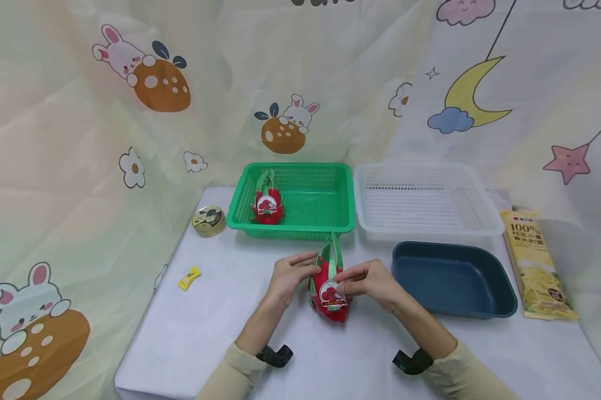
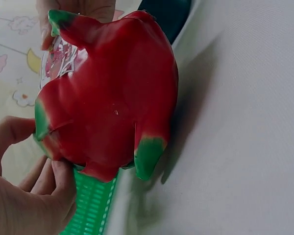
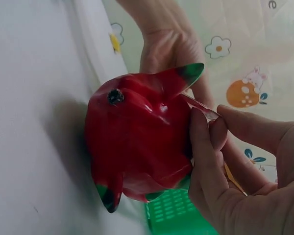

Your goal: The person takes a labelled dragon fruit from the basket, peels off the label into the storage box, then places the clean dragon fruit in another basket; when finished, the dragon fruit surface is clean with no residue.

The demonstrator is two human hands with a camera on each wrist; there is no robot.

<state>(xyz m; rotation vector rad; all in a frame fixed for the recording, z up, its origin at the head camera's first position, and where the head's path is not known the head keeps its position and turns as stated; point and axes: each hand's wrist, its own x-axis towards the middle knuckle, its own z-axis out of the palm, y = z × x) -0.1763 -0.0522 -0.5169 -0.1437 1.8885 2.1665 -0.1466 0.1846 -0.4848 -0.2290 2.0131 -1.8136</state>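
Both hands hold a red dragon fruit [image 1: 322, 278] with long green leaf tips, over the table in front of the green basket [image 1: 305, 228]. My left hand [image 1: 288, 278] grips its left side, thumb and fingers about a green-tipped scale in the left wrist view. With thumb and fingertip, my right hand [image 1: 372, 283] pinches the edge of a round white-and-red label [image 1: 332, 295] on the fruit's front. The right wrist view shows that label edge [image 3: 210, 113] standing out from the glossy red skin. A second dragon fruit [image 1: 268, 214], similarly labelled, lies in the basket's left part.
Right of the green basket stands a white basket [image 1: 430, 229], with a dark blue tub [image 1: 455, 283] before it. A yellow pasta packet [image 1: 537, 266] lies at the right edge. At left are a round gold tin [image 1: 208, 221] and a small yellow wrapped piece [image 1: 189, 278].
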